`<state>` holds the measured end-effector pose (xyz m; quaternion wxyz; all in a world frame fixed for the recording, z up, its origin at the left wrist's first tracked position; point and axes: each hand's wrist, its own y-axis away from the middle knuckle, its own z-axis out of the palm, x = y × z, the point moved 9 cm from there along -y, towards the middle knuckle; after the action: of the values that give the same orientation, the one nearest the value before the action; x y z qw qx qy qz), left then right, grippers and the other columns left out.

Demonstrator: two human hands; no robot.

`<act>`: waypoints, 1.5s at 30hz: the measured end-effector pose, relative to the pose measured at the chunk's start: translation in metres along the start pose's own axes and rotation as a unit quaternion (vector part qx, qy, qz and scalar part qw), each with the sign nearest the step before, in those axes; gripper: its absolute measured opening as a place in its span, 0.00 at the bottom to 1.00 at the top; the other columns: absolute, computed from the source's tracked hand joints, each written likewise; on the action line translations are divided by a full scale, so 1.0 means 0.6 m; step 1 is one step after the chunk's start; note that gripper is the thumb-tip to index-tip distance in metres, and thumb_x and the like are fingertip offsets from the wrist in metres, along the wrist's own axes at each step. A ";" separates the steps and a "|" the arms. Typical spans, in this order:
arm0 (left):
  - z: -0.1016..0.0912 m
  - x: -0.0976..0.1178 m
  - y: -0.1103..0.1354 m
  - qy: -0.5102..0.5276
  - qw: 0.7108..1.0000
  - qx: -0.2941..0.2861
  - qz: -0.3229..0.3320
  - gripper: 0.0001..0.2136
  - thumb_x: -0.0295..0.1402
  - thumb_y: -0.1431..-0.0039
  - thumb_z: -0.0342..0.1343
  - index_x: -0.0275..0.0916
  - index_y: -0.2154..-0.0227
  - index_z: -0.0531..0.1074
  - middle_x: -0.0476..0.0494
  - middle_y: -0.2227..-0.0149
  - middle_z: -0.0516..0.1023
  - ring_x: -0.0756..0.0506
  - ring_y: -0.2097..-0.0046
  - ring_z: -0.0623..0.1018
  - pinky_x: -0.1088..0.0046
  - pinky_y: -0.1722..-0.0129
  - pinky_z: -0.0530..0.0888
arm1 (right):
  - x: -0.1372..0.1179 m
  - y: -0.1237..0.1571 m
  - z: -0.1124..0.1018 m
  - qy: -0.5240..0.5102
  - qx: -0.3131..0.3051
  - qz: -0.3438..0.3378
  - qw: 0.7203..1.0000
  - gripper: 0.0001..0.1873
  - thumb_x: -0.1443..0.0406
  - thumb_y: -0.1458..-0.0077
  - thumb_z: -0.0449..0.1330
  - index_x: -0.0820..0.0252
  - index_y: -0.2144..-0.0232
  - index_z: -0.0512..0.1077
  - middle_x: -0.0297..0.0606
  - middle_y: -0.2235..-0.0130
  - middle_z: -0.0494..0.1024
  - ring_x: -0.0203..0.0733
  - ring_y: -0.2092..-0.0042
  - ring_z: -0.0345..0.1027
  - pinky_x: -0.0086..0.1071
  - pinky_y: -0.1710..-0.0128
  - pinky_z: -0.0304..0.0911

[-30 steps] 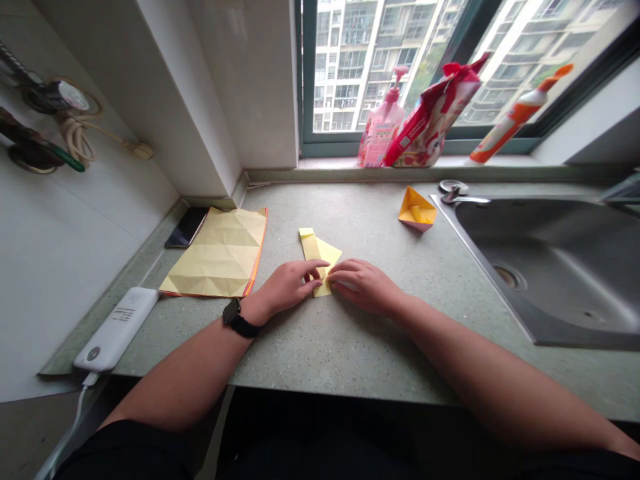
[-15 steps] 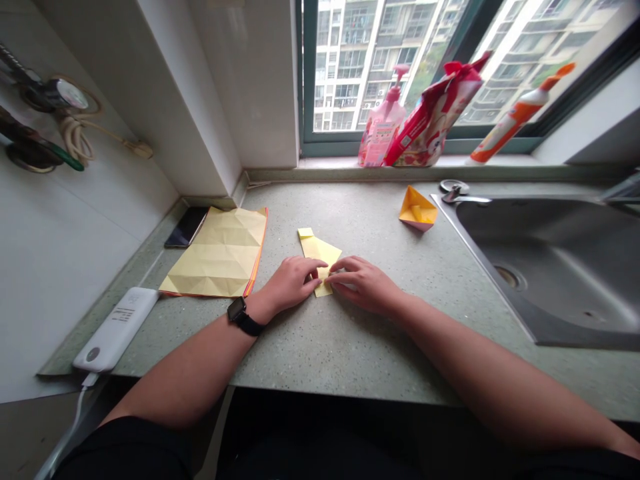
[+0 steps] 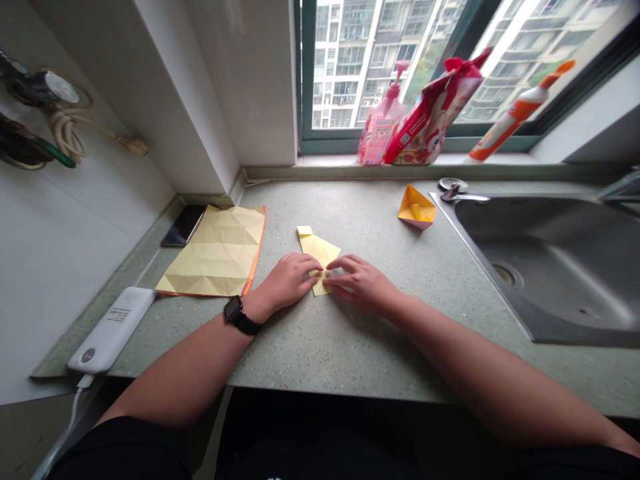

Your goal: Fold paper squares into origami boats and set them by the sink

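A folded piece of yellow paper lies on the counter in front of me, with a small folded tab at its far left end. My left hand pinches its near part from the left, thumb and fingers close together. From the other side my right hand grips the same part, its fingertips almost meeting those of the left. The fingers hide some of the folds between them. A dark watch sits on my left wrist.
Creased yellow sheets lie left, partly over a phone. A white power bank with a cable is nearer. Right stand a folded orange paper shape and a steel sink. Pink pump bottle, red bag and orange-white bottle line the sill.
My fingertips have shifted slightly on the near part of the yellow paper, drawing a little closer together. The whole view has moved slightly; the other things stay put.
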<state>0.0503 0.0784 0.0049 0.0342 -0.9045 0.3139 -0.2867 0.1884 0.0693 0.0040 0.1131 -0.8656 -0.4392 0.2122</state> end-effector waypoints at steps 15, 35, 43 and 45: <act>0.001 -0.006 0.001 0.011 1.000 -0.014 -0.012 0.09 0.29 0.26 0.58 0.42 0.55 0.84 0.41 0.46 0.85 0.40 0.45 0.81 0.57 0.39 0.75 | -0.034 -0.001 0.010 -0.018 0.000 -0.017 1.000 0.10 0.64 0.36 0.70 0.42 0.56 0.88 0.38 0.35 0.76 0.57 0.32 0.67 0.57 0.32 0.68; 0.003 -0.006 0.002 0.010 0.999 -0.029 -0.022 0.08 0.27 0.29 0.61 0.42 0.55 0.84 0.42 0.43 0.84 0.40 0.42 0.81 0.56 0.37 0.75 | 0.017 0.000 0.008 0.011 -0.050 0.087 0.995 0.11 0.61 0.37 0.72 0.37 0.55 0.88 0.35 0.28 0.71 0.65 0.26 0.60 0.67 0.30 0.63; 0.003 -0.004 0.004 0.017 1.000 -0.018 0.006 0.10 0.26 0.29 0.61 0.43 0.52 0.84 0.41 0.43 0.82 0.40 0.42 0.80 0.55 0.36 0.76 | 0.072 -0.001 0.001 -0.020 0.013 0.135 0.990 0.11 0.63 0.33 0.64 0.46 0.56 0.88 0.44 0.42 0.82 0.59 0.40 0.75 0.61 0.36 0.70; 0.004 -0.001 0.005 0.029 0.999 -0.020 0.024 0.11 0.25 0.30 0.61 0.44 0.51 0.84 0.40 0.43 0.82 0.40 0.42 0.80 0.56 0.36 0.76 | 0.091 0.001 -0.005 -0.078 0.051 0.156 0.983 0.14 0.63 0.32 0.61 0.48 0.53 0.87 0.45 0.47 0.83 0.55 0.45 0.77 0.58 0.38 0.72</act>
<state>0.0495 0.0759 0.0015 0.0134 -0.8885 0.3417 -0.3059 0.2190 0.1129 -0.0079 0.0878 -0.8975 -0.2951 0.3159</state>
